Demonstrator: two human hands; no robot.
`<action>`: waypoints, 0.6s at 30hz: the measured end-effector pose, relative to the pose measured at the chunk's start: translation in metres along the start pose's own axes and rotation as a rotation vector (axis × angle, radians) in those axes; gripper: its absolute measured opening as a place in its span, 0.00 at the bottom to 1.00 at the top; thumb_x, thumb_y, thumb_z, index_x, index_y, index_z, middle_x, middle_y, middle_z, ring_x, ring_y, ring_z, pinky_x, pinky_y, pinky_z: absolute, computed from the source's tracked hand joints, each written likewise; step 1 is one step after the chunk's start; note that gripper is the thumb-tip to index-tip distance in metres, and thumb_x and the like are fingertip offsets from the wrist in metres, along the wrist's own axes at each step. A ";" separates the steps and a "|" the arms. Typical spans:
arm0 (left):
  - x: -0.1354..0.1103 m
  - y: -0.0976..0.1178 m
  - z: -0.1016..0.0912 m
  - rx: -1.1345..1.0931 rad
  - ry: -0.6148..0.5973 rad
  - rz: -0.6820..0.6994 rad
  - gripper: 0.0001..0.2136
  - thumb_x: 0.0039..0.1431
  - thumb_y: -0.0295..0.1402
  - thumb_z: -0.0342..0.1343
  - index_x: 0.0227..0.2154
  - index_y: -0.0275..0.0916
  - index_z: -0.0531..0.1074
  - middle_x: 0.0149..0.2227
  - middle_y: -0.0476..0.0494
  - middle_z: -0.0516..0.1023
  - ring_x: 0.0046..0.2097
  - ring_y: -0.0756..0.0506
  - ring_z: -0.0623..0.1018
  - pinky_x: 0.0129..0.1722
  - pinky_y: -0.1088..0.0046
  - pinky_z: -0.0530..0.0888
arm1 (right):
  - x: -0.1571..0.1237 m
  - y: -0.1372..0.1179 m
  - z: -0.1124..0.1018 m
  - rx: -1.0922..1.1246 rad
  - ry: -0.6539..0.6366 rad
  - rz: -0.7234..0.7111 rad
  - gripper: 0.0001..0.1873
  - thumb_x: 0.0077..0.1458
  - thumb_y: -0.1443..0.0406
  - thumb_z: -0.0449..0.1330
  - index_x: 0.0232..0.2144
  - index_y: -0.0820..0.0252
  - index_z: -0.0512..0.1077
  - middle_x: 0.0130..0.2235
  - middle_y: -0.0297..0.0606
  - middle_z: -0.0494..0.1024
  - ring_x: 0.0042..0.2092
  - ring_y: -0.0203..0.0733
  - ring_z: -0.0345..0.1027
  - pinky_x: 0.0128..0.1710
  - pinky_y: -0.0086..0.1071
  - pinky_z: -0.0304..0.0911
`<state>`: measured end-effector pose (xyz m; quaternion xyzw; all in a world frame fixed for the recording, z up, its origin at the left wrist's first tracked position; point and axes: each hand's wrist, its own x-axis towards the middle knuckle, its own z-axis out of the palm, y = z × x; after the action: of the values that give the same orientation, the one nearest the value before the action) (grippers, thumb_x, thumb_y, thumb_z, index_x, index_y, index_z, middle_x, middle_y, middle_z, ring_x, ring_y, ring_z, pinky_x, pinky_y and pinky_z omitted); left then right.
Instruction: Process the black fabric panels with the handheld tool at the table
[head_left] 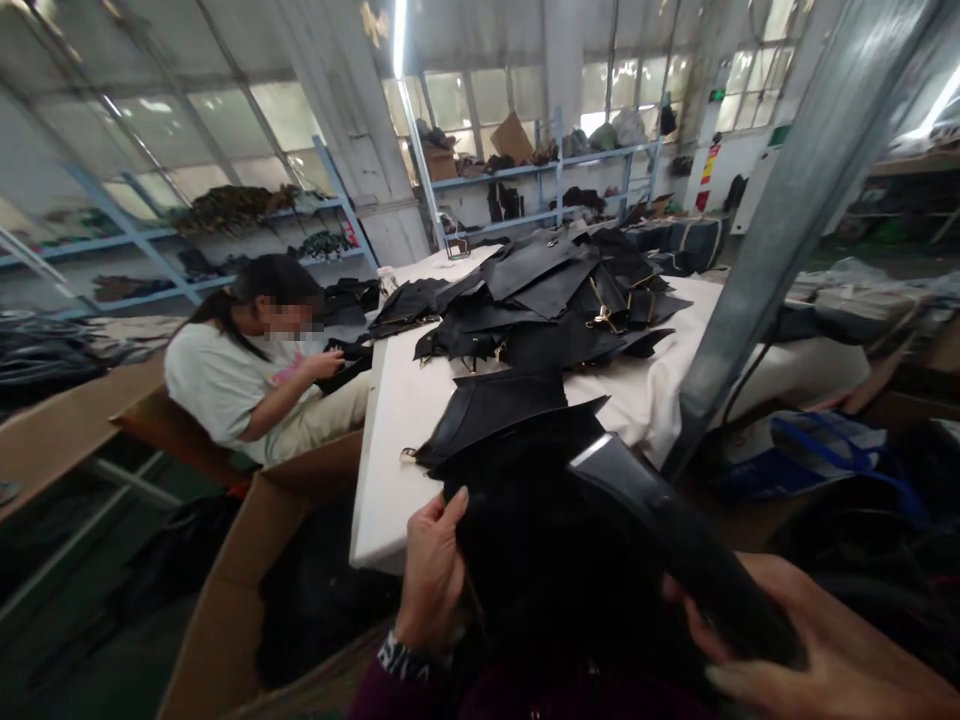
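My left hand [435, 575] pinches the left edge of a black leather-like piece [536, 510] between thumb and fingers. The piece hangs in front of me at the near end of the table. My right hand [795, 630], at the lower right, is wrapped round a long black hand tool [675, 530]. Its flat, shiny front end points up and left, over the right part of the piece; I cannot tell if they touch. Just beyond lies another black panel [495, 410] with a small gold clasp [409, 455] at its left corner.
A heap of black pieces with gold hardware [555, 290] covers much of the white table [382, 500]. Left of it, a seated person [247, 370] handles dark material. An open cardboard box [225, 590] stands at my left. A slanted metal post [780, 240] rises at right.
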<state>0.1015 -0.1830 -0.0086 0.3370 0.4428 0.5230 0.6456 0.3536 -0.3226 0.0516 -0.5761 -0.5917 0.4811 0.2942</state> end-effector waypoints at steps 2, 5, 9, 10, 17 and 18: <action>-0.026 -0.012 0.001 -0.132 0.056 -0.002 0.09 0.50 0.33 0.61 0.33 0.33 0.74 0.29 0.44 0.81 0.32 0.49 0.79 0.35 0.76 0.74 | 0.006 -0.011 0.016 0.010 -0.088 0.074 0.13 0.41 0.62 0.61 0.32 0.63 0.68 0.25 0.29 0.64 0.26 0.34 0.56 0.23 0.25 0.55; -0.050 -0.016 0.001 -0.250 0.082 0.024 0.07 0.53 0.32 0.60 0.32 0.33 0.74 0.30 0.44 0.81 0.35 0.49 0.79 0.37 0.77 0.73 | 0.012 -0.012 0.039 0.015 -0.164 0.067 0.12 0.41 0.65 0.60 0.32 0.64 0.67 0.25 0.29 0.64 0.26 0.32 0.55 0.23 0.24 0.52; -0.066 -0.012 -0.005 -0.284 0.109 0.056 0.04 0.56 0.31 0.57 0.30 0.35 0.74 0.29 0.46 0.80 0.36 0.49 0.79 0.39 0.77 0.73 | 0.012 -0.007 0.061 0.006 -0.260 0.013 0.10 0.43 0.66 0.62 0.29 0.62 0.65 0.25 0.26 0.62 0.25 0.30 0.53 0.21 0.22 0.49; -0.068 -0.011 -0.007 -0.275 0.108 0.065 0.04 0.56 0.31 0.56 0.30 0.36 0.74 0.29 0.46 0.80 0.36 0.49 0.79 0.39 0.77 0.73 | 0.012 -0.007 0.065 -0.006 -0.272 0.003 0.10 0.43 0.66 0.62 0.29 0.61 0.64 0.25 0.26 0.62 0.25 0.30 0.52 0.20 0.22 0.48; -0.082 -0.015 -0.017 -0.224 0.040 0.050 0.07 0.59 0.34 0.54 0.29 0.37 0.72 0.30 0.48 0.80 0.38 0.50 0.78 0.40 0.79 0.71 | 0.018 -0.025 0.083 -0.004 -0.315 -0.044 0.09 0.44 0.69 0.63 0.29 0.62 0.66 0.26 0.25 0.64 0.25 0.29 0.54 0.20 0.20 0.50; -0.083 -0.017 -0.018 -0.231 0.026 0.050 0.06 0.59 0.34 0.54 0.30 0.37 0.72 0.32 0.47 0.80 0.38 0.50 0.78 0.40 0.79 0.71 | 0.020 -0.027 0.084 0.000 -0.306 -0.037 0.09 0.44 0.69 0.63 0.29 0.62 0.66 0.25 0.26 0.65 0.25 0.29 0.55 0.20 0.20 0.50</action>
<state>0.0863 -0.2684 -0.0125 0.2644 0.3796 0.5909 0.6610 0.2637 -0.3197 0.0413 -0.4851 -0.6401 0.5577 0.2096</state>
